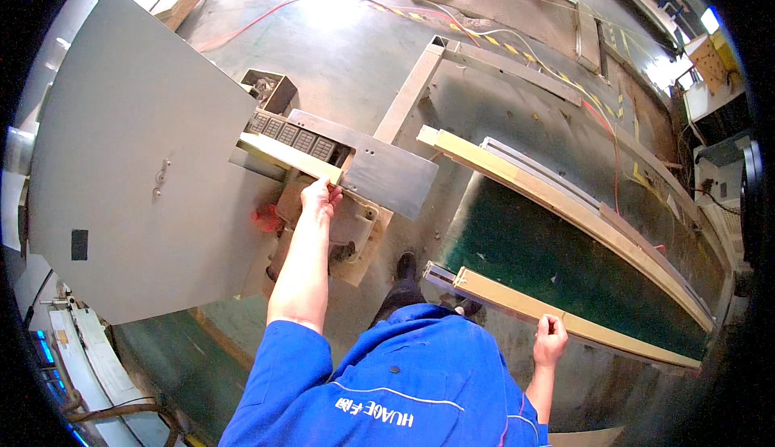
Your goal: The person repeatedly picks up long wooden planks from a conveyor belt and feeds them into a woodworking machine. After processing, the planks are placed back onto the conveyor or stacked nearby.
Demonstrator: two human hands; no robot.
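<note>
My left hand (321,197) is curled around the near end of a pale bar, apparently wood (290,156). The bar lies along a row of black ribbed pads (296,137) on a machine. Right beside that end is a flat grey metal plate (393,171) with small holes. A large grey machine housing (139,162) stands to the left, and the bar's far end reaches its edge. My right hand (550,341), fingers curled in with nothing visible in them, is at a long wood-topped rail (514,295); I cannot tell whether it touches.
A second wood-topped rail (514,171) runs beyond the first, with dark green floor (521,229) between them. A metal frame (412,92) stands ahead. An open box of small items (269,89) sits beside the housing. Hoses and cables (514,35) cross the floor near yellow-black tape.
</note>
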